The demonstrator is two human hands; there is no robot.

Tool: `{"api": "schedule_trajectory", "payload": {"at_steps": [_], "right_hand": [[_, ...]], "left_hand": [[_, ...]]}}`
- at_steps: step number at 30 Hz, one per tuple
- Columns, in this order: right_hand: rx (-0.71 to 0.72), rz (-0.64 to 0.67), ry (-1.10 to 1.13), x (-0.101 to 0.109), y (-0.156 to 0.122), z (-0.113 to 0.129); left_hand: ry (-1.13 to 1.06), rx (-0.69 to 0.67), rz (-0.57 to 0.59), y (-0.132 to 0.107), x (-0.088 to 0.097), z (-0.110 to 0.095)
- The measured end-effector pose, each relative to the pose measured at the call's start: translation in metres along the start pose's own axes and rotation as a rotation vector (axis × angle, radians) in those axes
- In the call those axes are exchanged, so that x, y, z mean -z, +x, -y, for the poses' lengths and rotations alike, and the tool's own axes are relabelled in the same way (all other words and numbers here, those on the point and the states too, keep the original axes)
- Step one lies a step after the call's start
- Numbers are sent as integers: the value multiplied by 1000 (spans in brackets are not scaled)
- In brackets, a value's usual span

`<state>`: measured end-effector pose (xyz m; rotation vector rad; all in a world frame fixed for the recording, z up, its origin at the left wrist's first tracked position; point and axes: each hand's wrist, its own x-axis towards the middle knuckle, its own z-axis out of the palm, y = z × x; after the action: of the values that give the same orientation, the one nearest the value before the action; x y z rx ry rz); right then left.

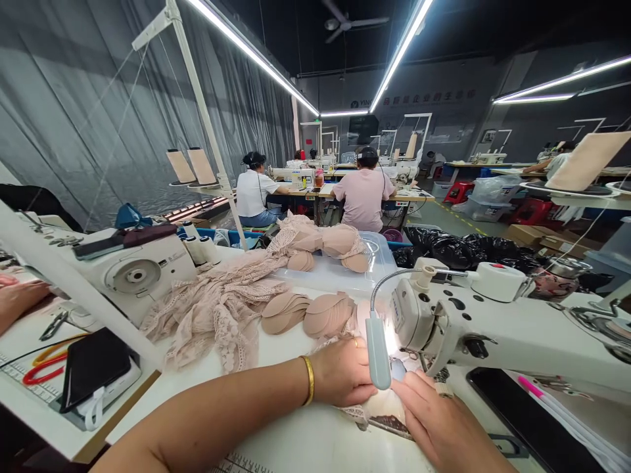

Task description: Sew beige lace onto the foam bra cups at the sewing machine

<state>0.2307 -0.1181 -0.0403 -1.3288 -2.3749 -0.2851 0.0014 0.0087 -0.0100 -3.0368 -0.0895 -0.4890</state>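
Observation:
My left hand [342, 372], with a gold bangle and ring, rests on a small lace fabric piece [382, 410] under the sewing machine [493, 328], its fingers curled down on the cloth. From the right, my right hand [438, 420] presses the same piece near the needle, fingers closed on its edge. A small gooseneck lamp [378, 351] glows between the hands and hides the needle area. Stacks of beige bra cups [308, 314] lie just beyond my left hand, beside a heap of pink lace [217, 309].
A clear bin lid with more cups [340, 246] sits behind. A second sewing machine [133, 269], a black phone [91, 364] and scissors lie left. Thread cones [192, 165] stand on a rack. A dark phone [532, 420] lies right. Two people sew at far tables.

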Motion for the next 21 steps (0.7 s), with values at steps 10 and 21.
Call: {"api": "schedule_trajectory", "payload": {"at_steps": [10,21], "right_hand": [[-76,44,-27,-1,-2,3],[-137,18,-20,-1,0,8]], "left_hand": [[-31,-54,24,11,9,6],[28,-14,85,13,10,7]]}}
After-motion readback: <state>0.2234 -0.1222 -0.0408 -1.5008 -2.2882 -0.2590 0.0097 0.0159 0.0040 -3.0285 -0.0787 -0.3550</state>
